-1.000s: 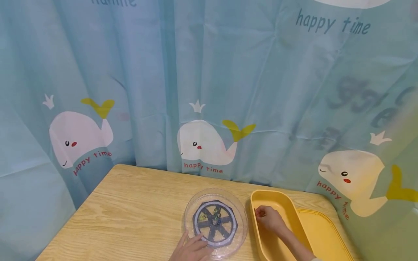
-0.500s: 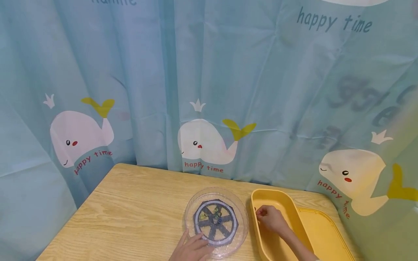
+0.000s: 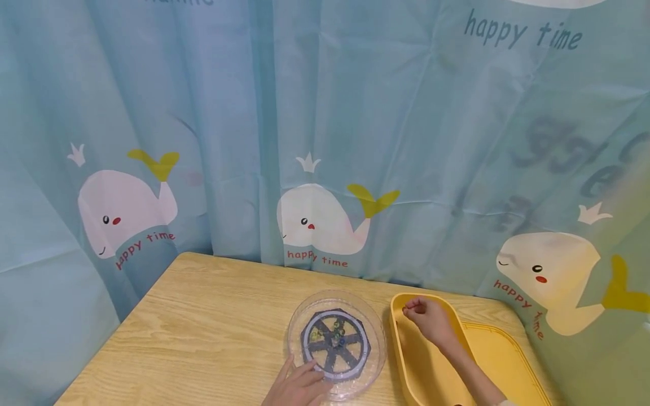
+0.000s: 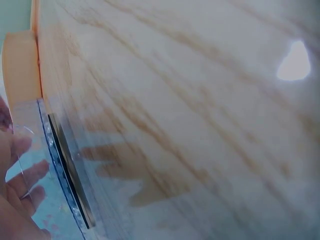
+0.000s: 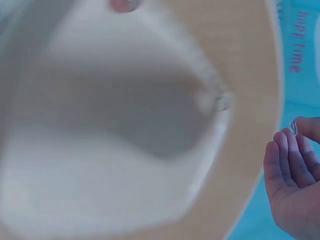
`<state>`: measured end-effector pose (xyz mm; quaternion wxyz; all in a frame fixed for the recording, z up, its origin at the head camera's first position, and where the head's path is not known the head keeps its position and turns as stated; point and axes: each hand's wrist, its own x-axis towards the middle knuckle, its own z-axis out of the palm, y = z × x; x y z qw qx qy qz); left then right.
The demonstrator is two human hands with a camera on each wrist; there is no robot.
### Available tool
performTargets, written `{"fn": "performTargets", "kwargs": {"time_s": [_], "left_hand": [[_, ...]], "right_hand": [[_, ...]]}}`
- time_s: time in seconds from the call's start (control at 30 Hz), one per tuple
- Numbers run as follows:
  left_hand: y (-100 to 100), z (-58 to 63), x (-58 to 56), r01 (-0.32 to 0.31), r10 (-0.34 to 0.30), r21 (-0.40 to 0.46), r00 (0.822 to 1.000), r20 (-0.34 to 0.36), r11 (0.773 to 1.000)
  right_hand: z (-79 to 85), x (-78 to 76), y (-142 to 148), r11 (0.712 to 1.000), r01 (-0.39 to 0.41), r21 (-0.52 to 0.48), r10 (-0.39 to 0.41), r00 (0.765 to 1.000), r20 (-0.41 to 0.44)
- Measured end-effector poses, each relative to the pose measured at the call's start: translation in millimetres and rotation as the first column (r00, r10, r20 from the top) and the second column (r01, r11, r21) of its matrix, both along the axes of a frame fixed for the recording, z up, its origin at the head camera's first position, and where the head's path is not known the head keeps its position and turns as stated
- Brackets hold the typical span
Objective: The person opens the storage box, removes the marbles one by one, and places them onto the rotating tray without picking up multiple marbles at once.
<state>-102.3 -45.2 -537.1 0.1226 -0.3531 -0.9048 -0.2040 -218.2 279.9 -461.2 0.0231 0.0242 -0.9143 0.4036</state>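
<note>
My right hand (image 3: 431, 321) is over the yellow bin (image 3: 396, 349), pinching a small glass marble (image 5: 293, 127) between thumb and fingertips. In the right wrist view, another clear marble (image 5: 222, 102) lies along the bin's wall and a reddish one (image 5: 124, 4) shows at the top edge. A round clear plastic dish (image 3: 376, 378) stands left of the bin. Inside it is a dark spoked wheel with a pale ring (image 3: 334, 366); several greenish marbles (image 3: 337, 334) sit on its upper part. My left hand (image 3: 299, 386) rests with spread fingers at the dish's near edge.
A yellow lid (image 3: 497, 355) lies flat to the right of the bin, partly behind my right forearm. The wooden table (image 3: 203, 332) reaches to a blue curtain (image 3: 228, 141) printed with whales, which hangs behind and at both sides.
My right hand has risen from the bin's left wall and shifted slightly right towards its far end, with the marble pinched. My left hand has stayed at the dish.
</note>
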Motion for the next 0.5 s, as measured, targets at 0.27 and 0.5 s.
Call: {"fn": "performTargets", "kwargs": {"time_s": [0.27, 0.5], "left_hand": [[0, 2.4, 0.3, 0.000, 0.000, 0.015, 1.000, 0.007, 1.000], [-1, 5.0, -0.4, 0.006, -0.006, -0.006, 0.999, 0.040, 1.000]], "right_hand": [[20.1, 0.5, -32, 0.997, -0.053, -0.049, 0.052, 0.998, -0.033], [16.0, 5.2, -66, 0.982, -0.120, -0.144, 0.122, 0.992, 0.010]]}}
